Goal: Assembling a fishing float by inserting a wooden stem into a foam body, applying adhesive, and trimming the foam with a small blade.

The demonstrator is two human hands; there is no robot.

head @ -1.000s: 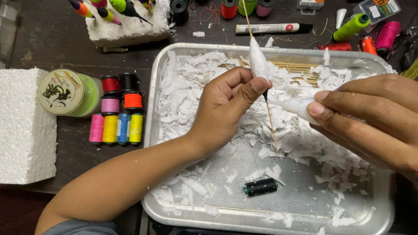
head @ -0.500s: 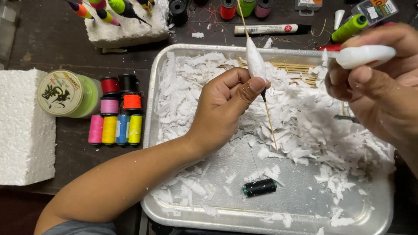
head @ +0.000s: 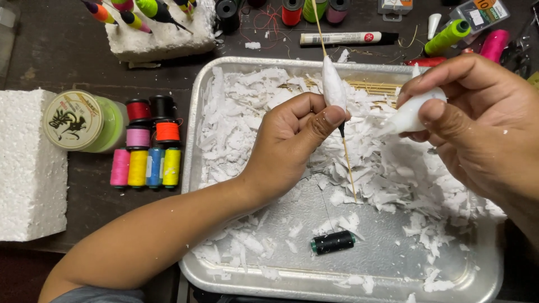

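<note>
My left hand (head: 292, 140) pinches a thin wooden stick that runs through a white spindle-shaped foam float (head: 333, 88), held upright over the metal tray (head: 236, 275). My right hand (head: 477, 123) grips a small white squeeze bottle (head: 410, 112) whose nozzle points left, close to the float's lower end. White foam shavings (head: 241, 123) cover much of the tray. A small spool of dark thread (head: 333, 242) lies on the bare tray bottom, and a fine thread runs from it up toward the stick.
Several coloured thread spools (head: 147, 151) and a green-and-cream reel (head: 78, 120) stand left of the tray. A white foam block (head: 28, 168) sits at the far left. Another foam block (head: 163, 33) holds painted floats. A marker pen (head: 348, 38) and more spools lie behind the tray.
My right hand has lifted the white bottle up to the right, then brought it back left and down, with its nozzle now near the float. My left hand has stayed put with the float.
</note>
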